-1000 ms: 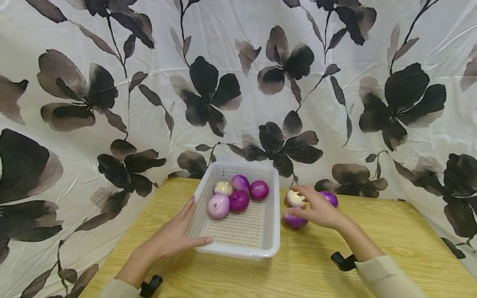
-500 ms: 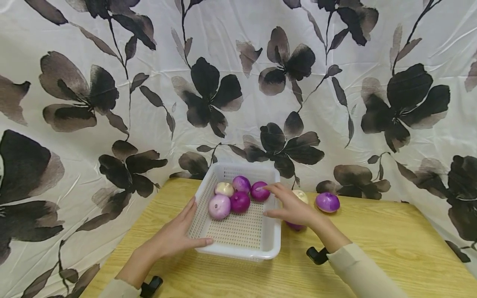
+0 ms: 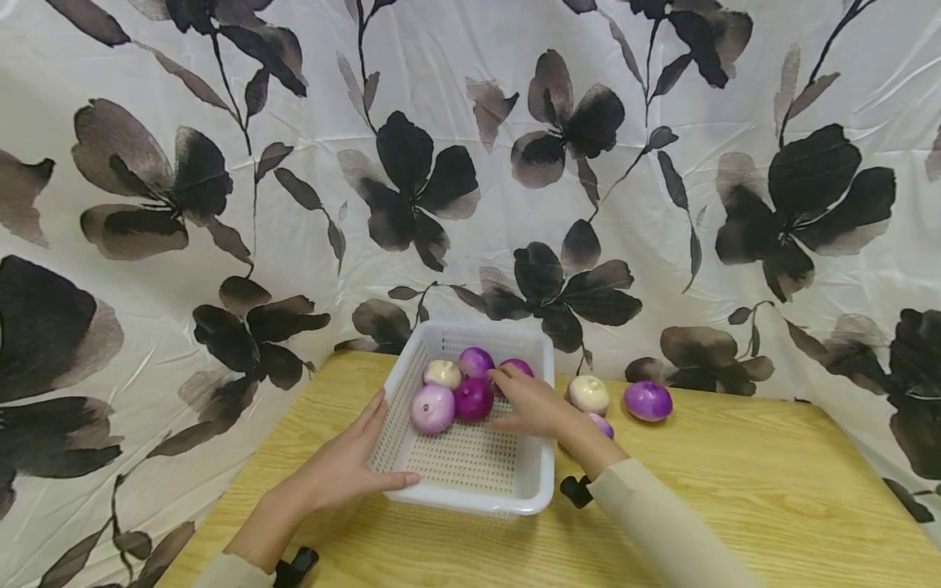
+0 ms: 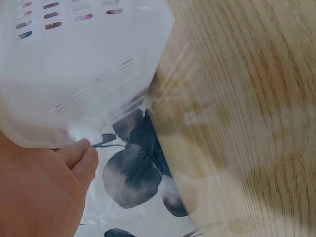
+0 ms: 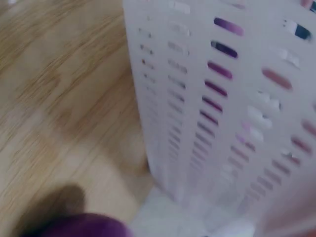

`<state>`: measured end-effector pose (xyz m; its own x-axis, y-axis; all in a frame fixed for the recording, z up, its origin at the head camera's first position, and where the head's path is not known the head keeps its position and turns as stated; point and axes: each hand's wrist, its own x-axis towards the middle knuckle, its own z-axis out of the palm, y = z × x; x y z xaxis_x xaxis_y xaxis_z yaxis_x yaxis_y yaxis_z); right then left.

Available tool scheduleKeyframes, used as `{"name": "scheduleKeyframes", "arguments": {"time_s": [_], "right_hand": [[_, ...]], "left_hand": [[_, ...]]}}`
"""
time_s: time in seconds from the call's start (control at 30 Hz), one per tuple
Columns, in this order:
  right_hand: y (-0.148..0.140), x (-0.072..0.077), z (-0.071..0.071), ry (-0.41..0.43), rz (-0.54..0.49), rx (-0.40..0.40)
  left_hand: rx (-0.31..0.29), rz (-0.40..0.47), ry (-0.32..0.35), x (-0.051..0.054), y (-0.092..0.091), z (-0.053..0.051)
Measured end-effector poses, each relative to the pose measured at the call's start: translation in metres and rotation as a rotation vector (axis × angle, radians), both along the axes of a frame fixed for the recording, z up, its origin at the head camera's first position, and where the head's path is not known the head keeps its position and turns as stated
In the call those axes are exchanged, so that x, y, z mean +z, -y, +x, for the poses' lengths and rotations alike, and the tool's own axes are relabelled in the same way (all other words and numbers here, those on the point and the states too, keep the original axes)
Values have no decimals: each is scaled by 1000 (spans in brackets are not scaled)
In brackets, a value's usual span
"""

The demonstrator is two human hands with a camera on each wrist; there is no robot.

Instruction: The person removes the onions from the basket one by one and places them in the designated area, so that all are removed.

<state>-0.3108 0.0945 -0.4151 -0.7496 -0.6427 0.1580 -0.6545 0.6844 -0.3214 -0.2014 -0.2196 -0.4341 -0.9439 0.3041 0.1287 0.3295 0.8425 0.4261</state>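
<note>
A white perforated plastic basket (image 3: 540, 490) stands on the wooden table with several onions in it. My left hand (image 3: 341, 469) holds its near left corner, thumb on the front rim and fingers along the left side. My right hand (image 3: 532, 404) reaches over the right rim into the basket, thumb and fingers apart. Its fingertips are beside a dark purple onion (image 3: 473, 399) and partly hide another purple onion (image 3: 518, 366); whether they touch is unclear. Also inside are a pale onion (image 3: 442, 373), a pinkish onion (image 3: 432, 410) and a purple onion (image 3: 475, 361).
Right of the basket on the table (image 3: 735, 474) lie a whitish onion (image 3: 588, 395), a purple onion (image 3: 648, 401) and another purple onion (image 3: 601, 425), partly behind my right forearm. A floral cloth (image 3: 470, 269) hangs along the table's back edge.
My right hand has moved left from above the onions on the table, across the rim and into the basket. My left hand and the basket stay in place.
</note>
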Motion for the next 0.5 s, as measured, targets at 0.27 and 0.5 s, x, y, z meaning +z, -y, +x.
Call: {"name": "scheduleKeyframes", "arguments": {"time_s": [0.27,0.5], "right_hand": [[12,-2,-5,-2,138,-36],[17,-1,-7,79,136,-38]], "left_hand": [[-4,2,8,2,-2,0],[2,1,20,2,-1,2]]}}
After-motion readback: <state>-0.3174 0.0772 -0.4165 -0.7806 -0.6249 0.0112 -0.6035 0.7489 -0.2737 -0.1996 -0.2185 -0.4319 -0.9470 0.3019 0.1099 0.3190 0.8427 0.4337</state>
